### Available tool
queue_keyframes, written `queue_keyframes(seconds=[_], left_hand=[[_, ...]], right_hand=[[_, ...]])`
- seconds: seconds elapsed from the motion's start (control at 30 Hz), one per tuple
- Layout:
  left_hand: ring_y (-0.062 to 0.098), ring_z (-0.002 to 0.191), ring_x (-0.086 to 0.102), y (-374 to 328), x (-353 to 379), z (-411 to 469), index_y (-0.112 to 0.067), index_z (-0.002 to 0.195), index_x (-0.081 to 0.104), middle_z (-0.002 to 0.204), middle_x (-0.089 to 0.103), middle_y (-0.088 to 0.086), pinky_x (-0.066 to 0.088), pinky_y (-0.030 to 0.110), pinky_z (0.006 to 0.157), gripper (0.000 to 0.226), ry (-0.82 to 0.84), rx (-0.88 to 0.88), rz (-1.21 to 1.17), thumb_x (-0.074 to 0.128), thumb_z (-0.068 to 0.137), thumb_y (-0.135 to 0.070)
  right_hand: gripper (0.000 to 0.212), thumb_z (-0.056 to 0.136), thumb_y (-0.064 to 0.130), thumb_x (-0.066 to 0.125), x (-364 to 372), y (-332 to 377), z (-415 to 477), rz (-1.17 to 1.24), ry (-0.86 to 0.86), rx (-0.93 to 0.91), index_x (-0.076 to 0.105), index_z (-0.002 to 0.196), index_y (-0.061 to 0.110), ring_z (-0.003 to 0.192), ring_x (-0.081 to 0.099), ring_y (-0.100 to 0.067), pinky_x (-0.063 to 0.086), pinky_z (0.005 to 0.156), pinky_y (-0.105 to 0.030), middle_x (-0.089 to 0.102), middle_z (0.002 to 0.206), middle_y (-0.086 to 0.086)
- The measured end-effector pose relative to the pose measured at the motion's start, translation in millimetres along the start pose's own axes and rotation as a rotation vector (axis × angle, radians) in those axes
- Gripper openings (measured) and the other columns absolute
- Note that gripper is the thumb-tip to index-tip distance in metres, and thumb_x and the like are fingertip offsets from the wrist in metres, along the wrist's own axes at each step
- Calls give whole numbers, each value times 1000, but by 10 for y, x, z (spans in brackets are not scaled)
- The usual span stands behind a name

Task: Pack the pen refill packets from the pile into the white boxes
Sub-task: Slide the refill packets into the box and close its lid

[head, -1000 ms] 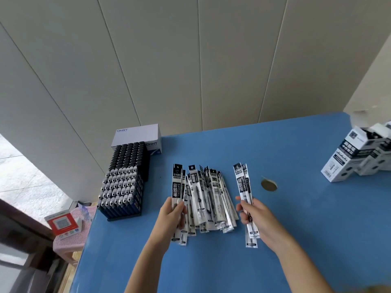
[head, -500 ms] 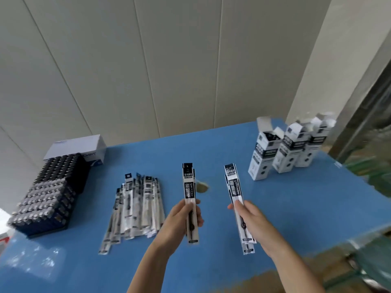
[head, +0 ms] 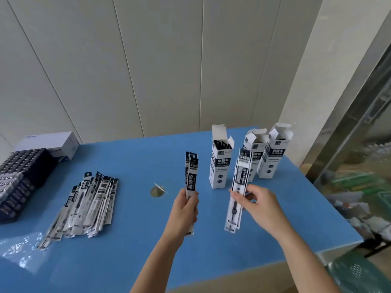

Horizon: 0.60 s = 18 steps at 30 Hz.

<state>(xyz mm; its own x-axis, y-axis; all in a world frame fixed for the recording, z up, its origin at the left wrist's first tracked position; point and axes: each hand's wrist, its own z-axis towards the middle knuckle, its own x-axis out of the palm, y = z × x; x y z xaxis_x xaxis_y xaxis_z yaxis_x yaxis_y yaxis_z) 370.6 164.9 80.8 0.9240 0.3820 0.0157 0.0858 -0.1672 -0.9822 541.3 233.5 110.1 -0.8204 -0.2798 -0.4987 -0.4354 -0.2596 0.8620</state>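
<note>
A pile of pen refill packets (head: 84, 206) lies on the blue table (head: 131, 161) at the left. My left hand (head: 185, 210) grips a couple of refill packets (head: 191, 174) upright near the table's middle. My right hand (head: 258, 205) pinches another small bunch of packets (head: 239, 185), tilted slightly, in front of the boxes. Three white boxes stand upright with open top flaps at the back right: the nearest box (head: 220, 161) shows packets inside, a middle box (head: 255, 151) and a right box (head: 274, 153) stand behind my right hand's packets.
A dark block of stacked small items (head: 19, 180) sits at the far left with a white carton (head: 53, 143) behind it. A small brass-coloured cone (head: 157, 191) lies mid-table. The table's right edge drops off beside a glass partition (head: 359, 144); a green stool (head: 359, 273) stands below.
Both hands lifted packets from the pile and carried them right toward the white boxes. The view swung right, so the pile now lies at the left.
</note>
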Motion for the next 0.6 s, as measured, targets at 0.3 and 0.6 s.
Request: queue_keyframes(seconds=[0.3, 0.6], left_hand=[[14, 52, 30, -461, 293, 639, -15, 83, 43, 63, 33, -2, 30, 29, 48, 19, -110, 187, 62, 56, 91, -26], [13, 55, 34, -660, 463, 1269, -19, 87, 45, 67, 39, -4, 33, 27, 52, 29, -143, 160, 75, 69, 80, -34]], right_hand=[[10, 81, 22, 69, -415, 423, 688, 58, -245, -225, 71, 81, 12, 60, 61, -1, 47, 59, -12, 68, 69, 10], [23, 81, 24, 69, -377, 565, 1420, -95, -451, -401, 71, 78, 2, 66, 67, -17, 52, 66, -29, 73, 75, -7]])
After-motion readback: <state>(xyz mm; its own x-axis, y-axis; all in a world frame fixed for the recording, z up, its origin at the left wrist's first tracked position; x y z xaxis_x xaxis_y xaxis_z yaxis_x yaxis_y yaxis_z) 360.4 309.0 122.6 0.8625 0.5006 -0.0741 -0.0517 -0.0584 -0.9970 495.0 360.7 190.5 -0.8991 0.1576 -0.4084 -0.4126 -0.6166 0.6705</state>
